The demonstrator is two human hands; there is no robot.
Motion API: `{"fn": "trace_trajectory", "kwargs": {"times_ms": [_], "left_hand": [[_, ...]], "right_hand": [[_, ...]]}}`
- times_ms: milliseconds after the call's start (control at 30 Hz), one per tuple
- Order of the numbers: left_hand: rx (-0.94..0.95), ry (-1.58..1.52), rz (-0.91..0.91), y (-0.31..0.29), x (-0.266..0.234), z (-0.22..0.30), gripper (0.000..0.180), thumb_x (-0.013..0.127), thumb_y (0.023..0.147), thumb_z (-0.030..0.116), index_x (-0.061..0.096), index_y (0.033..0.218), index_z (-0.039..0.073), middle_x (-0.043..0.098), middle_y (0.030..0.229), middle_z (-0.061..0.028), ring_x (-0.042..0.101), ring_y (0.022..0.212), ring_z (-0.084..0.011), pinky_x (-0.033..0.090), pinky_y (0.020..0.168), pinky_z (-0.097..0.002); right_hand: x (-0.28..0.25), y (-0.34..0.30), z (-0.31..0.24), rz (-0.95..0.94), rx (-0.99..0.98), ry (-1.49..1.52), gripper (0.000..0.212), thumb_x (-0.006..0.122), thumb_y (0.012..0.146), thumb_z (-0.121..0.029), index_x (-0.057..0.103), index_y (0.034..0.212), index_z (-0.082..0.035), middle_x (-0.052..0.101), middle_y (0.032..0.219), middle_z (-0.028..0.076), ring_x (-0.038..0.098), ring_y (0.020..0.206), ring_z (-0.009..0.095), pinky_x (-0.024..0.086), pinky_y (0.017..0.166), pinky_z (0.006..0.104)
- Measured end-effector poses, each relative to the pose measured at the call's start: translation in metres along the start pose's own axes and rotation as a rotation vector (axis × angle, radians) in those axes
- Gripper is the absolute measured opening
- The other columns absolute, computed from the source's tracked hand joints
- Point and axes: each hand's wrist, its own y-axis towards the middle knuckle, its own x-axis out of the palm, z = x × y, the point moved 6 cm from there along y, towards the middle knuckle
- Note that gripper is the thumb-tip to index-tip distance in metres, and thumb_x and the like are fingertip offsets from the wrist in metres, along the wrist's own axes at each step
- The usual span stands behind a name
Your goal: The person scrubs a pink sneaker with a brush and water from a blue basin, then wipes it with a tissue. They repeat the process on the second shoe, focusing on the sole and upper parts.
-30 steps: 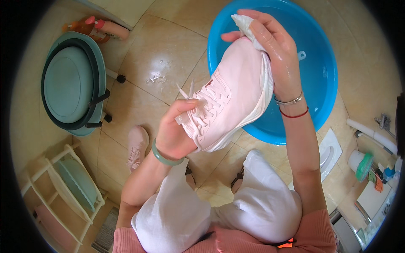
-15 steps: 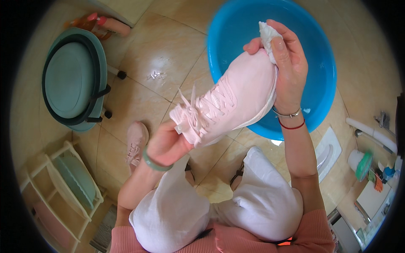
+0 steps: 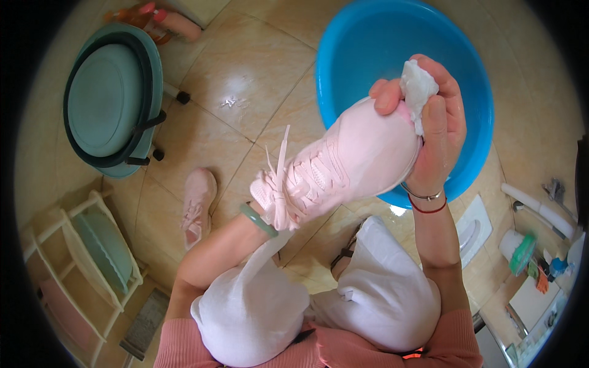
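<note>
A pale pink lace-up sneaker (image 3: 368, 150) is held up in front of me, its toe tilted to the far right over the edge of a blue basin (image 3: 346, 52). My left hand (image 3: 253, 210) goes in at the shoe's opening or underneath it, which I cannot tell. Its fingers are hidden, and the shoe rests on it. At the toe, my right hand (image 3: 446, 122) pinches a crumpled white wad (image 3: 418, 89), a tissue or cloth, against the shoe. The untied-looking lace ends stick up near the tongue.
A second pink sneaker (image 3: 200, 193) stands on the tiled floor (image 3: 245, 116) to the left. Beyond it is a folded grey-green tub (image 3: 101, 101), with bottles (image 3: 178, 24) behind. A cream rack (image 3: 80, 245) stands near left; a white floor fixture (image 3: 473, 230) lies right.
The left hand has slid further in or under the shoe, so its fingers no longer show. The right hand and wad have come nearer and slightly right, turning the toe.
</note>
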Motion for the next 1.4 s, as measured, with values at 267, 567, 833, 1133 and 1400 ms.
{"fn": "trace_trajectory", "kwargs": {"times_ms": [267,567,833,1133,1400], "left_hand": [[0.003,-0.002,0.051,0.002,-0.021,0.012,0.046,0.045,0.1,0.02,0.038,0.142,0.002,0.046,0.143,-0.0133,0.05,0.127,-0.026,0.042,0.106,-0.042],[-0.034,-0.017,0.139,0.001,-0.059,0.017,0.046,0.044,0.101,0.02,0.038,0.143,0.002,0.046,0.143,-0.0141,0.05,0.127,-0.0262,0.042,0.106,-0.0413],[-0.002,0.048,0.177,-0.016,-0.054,0.027,0.046,0.043,0.101,0.02,0.037,0.143,0.001,0.045,0.144,-0.0149,0.049,0.128,-0.0264,0.042,0.107,-0.0407],[0.039,0.236,0.082,-0.016,-0.02,0.021,0.046,0.041,0.102,0.02,0.036,0.143,0.001,0.045,0.144,-0.0157,0.048,0.129,-0.0266,0.042,0.107,-0.04],[0.018,0.304,0.046,-0.019,-0.013,0.022,0.046,0.04,0.102,0.019,0.035,0.144,0.001,0.044,0.144,-0.0165,0.048,0.13,-0.0267,0.042,0.107,-0.0394]], "right_hand": [[-0.015,0.005,-0.011,0.182,-0.067,-0.374,0.026,0.062,0.093,-0.007,0.063,0.116,0.004,0.057,0.119,0.012,0.061,0.095,0.018,0.051,0.077,0.0278],[0.039,-0.031,-0.041,-0.163,-0.455,-1.134,0.034,0.078,0.073,-0.007,0.073,0.106,-0.014,0.058,0.108,0.001,0.052,0.075,0.015,0.04,0.064,0.0267],[0.0,-0.04,-0.019,0.056,-0.402,-1.273,0.031,0.077,0.072,0.0,0.072,0.099,-0.012,0.059,0.104,0.004,0.054,0.078,0.016,0.039,0.064,0.0287],[0.005,-0.02,-0.016,0.047,-0.316,-0.781,0.033,0.077,0.072,0.004,0.066,0.102,-0.003,0.062,0.119,0.015,0.061,0.096,0.023,0.051,0.075,0.0283],[-0.016,0.001,0.003,0.319,0.232,-0.328,0.026,0.069,0.086,0.001,0.061,0.111,0.003,0.069,0.11,0.016,0.066,0.096,0.02,0.053,0.082,0.0286]]}}
